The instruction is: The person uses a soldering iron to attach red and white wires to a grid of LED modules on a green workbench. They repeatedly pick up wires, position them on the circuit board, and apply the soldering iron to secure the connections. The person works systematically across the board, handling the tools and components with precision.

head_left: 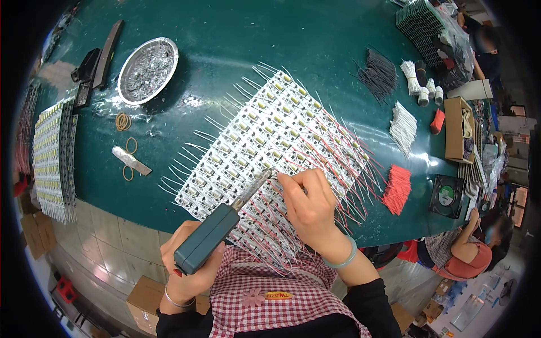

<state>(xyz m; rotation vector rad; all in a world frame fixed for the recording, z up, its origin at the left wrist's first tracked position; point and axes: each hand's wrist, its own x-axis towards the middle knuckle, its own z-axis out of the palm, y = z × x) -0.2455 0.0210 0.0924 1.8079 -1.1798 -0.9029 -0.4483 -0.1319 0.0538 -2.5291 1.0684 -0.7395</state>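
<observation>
My left hand is wrapped round the dark green handle of a soldering gun. Its metal tip reaches up and right onto a white panel of small circuit boards, which lies tilted on the table. Beside that tip, the thumb and forefinger of my right hand pinch what looks like a thin wire, barely visible between the fingertips. White wires stick out along the panel's left edge. Red and white wires spread from its right side and hang over the near edge toward my checked apron.
A metal bowl with silvery scraps stands far left, near rubber bands. Stacked board panels lean at left. Bundles of black, white and red wires lie right, beside a fan. A co-worker sits at right.
</observation>
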